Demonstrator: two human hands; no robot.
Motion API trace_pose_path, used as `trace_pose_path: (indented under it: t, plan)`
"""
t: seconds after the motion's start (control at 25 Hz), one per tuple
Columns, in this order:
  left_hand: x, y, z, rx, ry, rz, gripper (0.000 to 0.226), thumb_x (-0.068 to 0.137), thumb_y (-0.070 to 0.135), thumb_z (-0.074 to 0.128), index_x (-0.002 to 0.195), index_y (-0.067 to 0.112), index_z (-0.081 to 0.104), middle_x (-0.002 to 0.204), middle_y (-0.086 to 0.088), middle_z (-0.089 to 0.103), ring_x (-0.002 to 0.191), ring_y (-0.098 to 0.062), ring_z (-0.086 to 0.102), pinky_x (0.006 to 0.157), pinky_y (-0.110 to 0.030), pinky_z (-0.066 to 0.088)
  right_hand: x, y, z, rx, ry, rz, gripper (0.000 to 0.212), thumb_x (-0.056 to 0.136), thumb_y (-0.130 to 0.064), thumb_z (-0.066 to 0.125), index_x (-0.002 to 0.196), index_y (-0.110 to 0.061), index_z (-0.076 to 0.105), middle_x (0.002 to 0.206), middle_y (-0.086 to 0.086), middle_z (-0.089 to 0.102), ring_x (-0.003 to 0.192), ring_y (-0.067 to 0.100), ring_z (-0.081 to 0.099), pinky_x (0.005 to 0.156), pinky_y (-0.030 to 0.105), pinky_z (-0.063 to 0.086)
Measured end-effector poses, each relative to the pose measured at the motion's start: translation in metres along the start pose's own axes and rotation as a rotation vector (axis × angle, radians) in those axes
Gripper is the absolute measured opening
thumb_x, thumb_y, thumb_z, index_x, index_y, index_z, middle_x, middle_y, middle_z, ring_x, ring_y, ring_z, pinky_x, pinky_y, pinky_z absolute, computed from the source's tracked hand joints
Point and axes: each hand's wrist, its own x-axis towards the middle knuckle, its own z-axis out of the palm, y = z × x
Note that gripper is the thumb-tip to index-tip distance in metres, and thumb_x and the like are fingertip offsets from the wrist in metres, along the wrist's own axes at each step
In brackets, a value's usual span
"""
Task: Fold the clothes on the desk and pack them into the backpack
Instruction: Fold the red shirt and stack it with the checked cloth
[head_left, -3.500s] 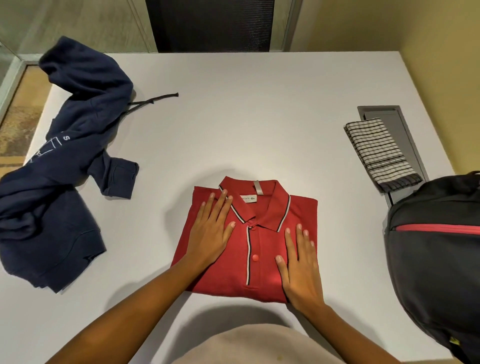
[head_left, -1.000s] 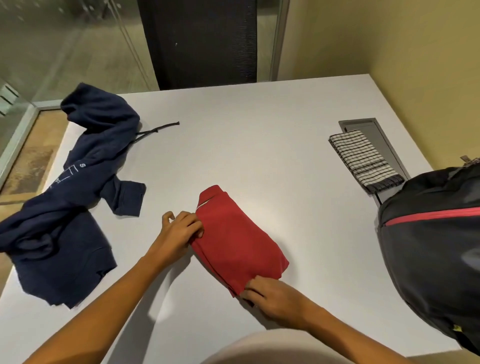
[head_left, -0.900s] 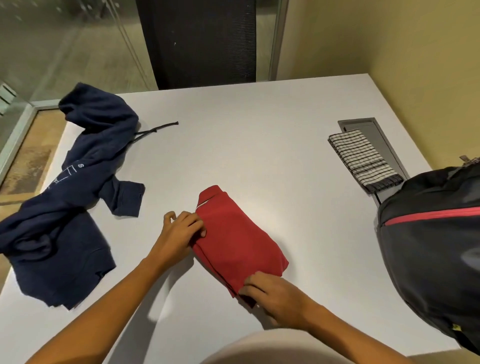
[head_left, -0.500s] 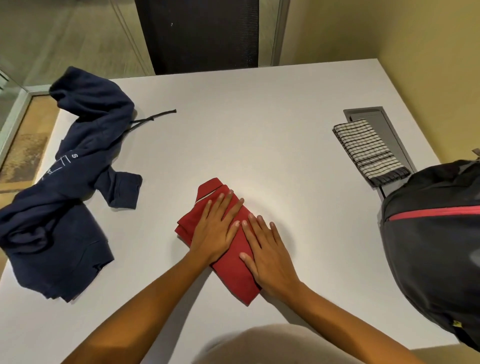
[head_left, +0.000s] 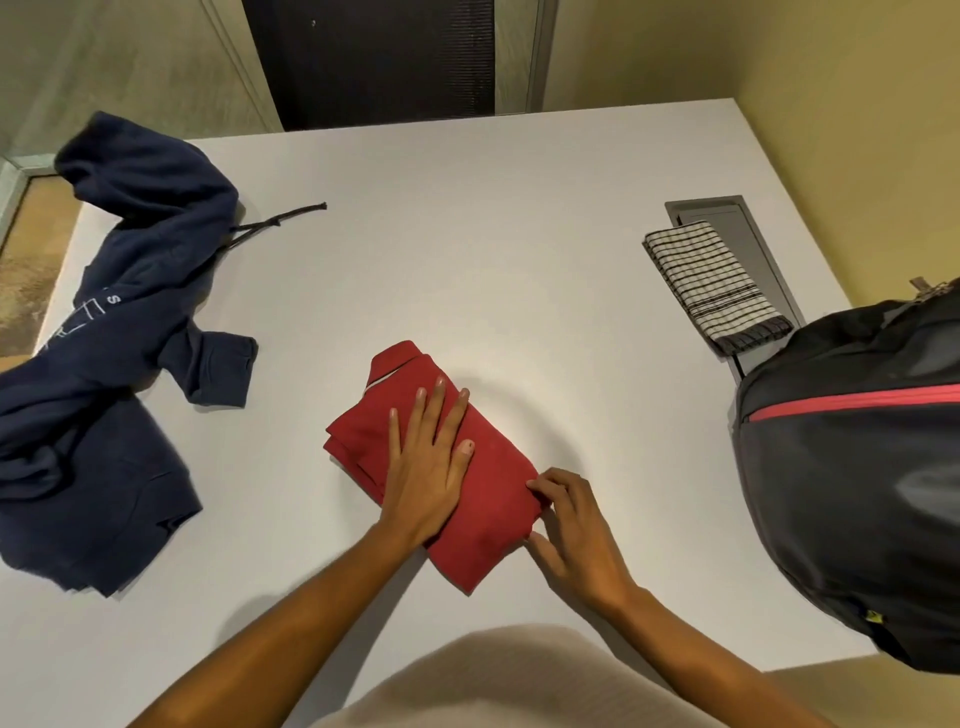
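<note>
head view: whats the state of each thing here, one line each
red shirt: folded into a small bundle, flat on the desk
blue hoodie: unfolded, crumpled at the desk's left side
checked cloth: folded, lying partly over the grey hatch
backpack: at the desk's right, red zip looks closed
left hand: flat, pressing on the red shirt
right hand: fingers curled, pinching the shirt's right edge

A: There's the red shirt (head_left: 488, 499), folded into a narrow bundle, lying diagonally front and centre.
B: The navy hoodie (head_left: 104, 415) sprawls unfolded far left. The checked cloth (head_left: 711, 283) lies folded beside the black backpack (head_left: 857, 467), right.
</note>
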Motion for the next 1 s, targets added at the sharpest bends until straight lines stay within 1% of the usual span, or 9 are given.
trace_pose_path:
  t: [0.2, 0.36, 0.52, 0.6, 0.68, 0.76, 0.84, 0.92, 1.0]
  plan:
    - [-0.016, 0.04, 0.016, 0.136, -0.041, 0.07, 0.06, 0.098, 0.055, 0.025, 0.153, 0.034, 0.013, 0.162, 0.005, -0.002, 0.149, -0.018, -0.008, 0.116, -0.054, -0.009, 0.024, -0.008, 0.007, 0.077, 0.059, 0.069, 0.034, 0.086, -0.003, 0.062, 0.116, -0.019, 0.055, 0.114, -0.01, 0.049, 0.1, 0.004, 0.05, 0.081, 0.021, 0.049]
    - [-0.018, 0.021, 0.022, 0.25, -0.079, 0.158, 0.06, 0.096, 0.059, 0.023, 0.151, 0.037, 0.02, 0.162, 0.001, 0.005, 0.149, -0.023, -0.001, 0.113, -0.065, 0.002, 0.019, 0.0, -0.005, 0.054, 0.049, 0.052, 0.027, 0.095, -0.004, 0.054, 0.104, -0.029, 0.05, 0.093, -0.015, 0.043, 0.079, -0.002, 0.048, 0.067, 0.009, 0.04]
    - [-0.025, 0.014, 0.026, 0.318, -0.107, 0.226, 0.063, 0.094, 0.063, 0.029, 0.151, 0.037, 0.023, 0.161, -0.003, 0.011, 0.149, -0.028, 0.006, 0.111, -0.068, 0.009, 0.021, 0.012, 0.001, 0.03, 0.041, 0.11, 0.011, 0.094, 0.001, 0.051, 0.091, -0.009, 0.053, 0.089, -0.011, 0.039, 0.071, 0.008, 0.039, 0.063, 0.02, 0.037]
    - [-0.025, 0.01, 0.026, 0.333, -0.12, 0.244, 0.065, 0.093, 0.065, 0.029, 0.151, 0.037, 0.022, 0.161, -0.004, 0.011, 0.148, -0.03, 0.007, 0.11, -0.068, 0.009, 0.023, 0.013, 0.006, 0.035, 0.087, 0.141, 0.026, 0.081, 0.018, 0.048, 0.082, -0.008, 0.051, 0.087, -0.007, 0.043, 0.071, 0.01, 0.038, 0.06, 0.029, 0.038]
    - [-0.025, 0.007, 0.025, 0.351, -0.128, 0.279, 0.068, 0.093, 0.067, 0.028, 0.152, 0.035, 0.02, 0.161, -0.005, 0.012, 0.148, -0.031, 0.008, 0.109, -0.069, 0.01, 0.026, 0.011, 0.001, 0.218, 0.204, 0.285, 0.033, 0.07, 0.024, 0.041, 0.075, -0.008, 0.047, 0.081, -0.003, 0.044, 0.069, 0.011, 0.039, 0.056, 0.032, 0.035]
    - [-0.025, 0.006, 0.023, 0.343, -0.14, 0.29, 0.073, 0.092, 0.067, 0.029, 0.153, 0.029, 0.019, 0.161, -0.005, 0.013, 0.148, -0.031, 0.01, 0.109, -0.069, 0.01, 0.03, -0.004, -0.006, 0.229, 0.293, 0.271, 0.032, 0.076, 0.022, 0.048, 0.082, -0.008, 0.058, 0.093, -0.007, 0.051, 0.081, 0.007, 0.049, 0.067, 0.021, 0.045]
    - [-0.027, 0.004, 0.022, 0.303, -0.139, 0.309, 0.078, 0.092, 0.064, 0.032, 0.153, 0.018, 0.018, 0.161, -0.007, 0.013, 0.148, -0.03, 0.011, 0.11, -0.068, 0.011, 0.037, -0.027, -0.005, 0.146, 0.281, 0.056, 0.03, 0.085, 0.011, 0.053, 0.105, -0.007, 0.067, 0.12, -0.003, 0.056, 0.113, 0.013, 0.055, 0.094, 0.021, 0.047]
    - [-0.036, -0.008, 0.024, 0.237, -0.142, 0.377, 0.077, 0.095, 0.056, 0.034, 0.152, 0.008, 0.017, 0.161, -0.01, 0.01, 0.148, -0.028, 0.01, 0.111, -0.066, 0.013, 0.044, -0.044, 0.006, 0.051, 0.141, -0.112, 0.037, 0.097, -0.007, 0.046, 0.133, -0.009, 0.056, 0.144, 0.001, 0.049, 0.139, 0.014, 0.036, 0.116, 0.029, 0.028]
    - [-0.05, -0.023, 0.021, 0.147, -0.133, 0.395, 0.07, 0.098, 0.044, 0.033, 0.152, 0.005, 0.012, 0.162, -0.009, 0.005, 0.149, -0.026, 0.008, 0.114, -0.059, 0.013, 0.045, -0.045, 0.018, -0.054, -0.024, -0.169, 0.047, 0.104, -0.018, 0.039, 0.15, -0.013, 0.033, 0.159, -0.001, 0.026, 0.148, 0.011, 0.014, 0.121, 0.035, 0.015]
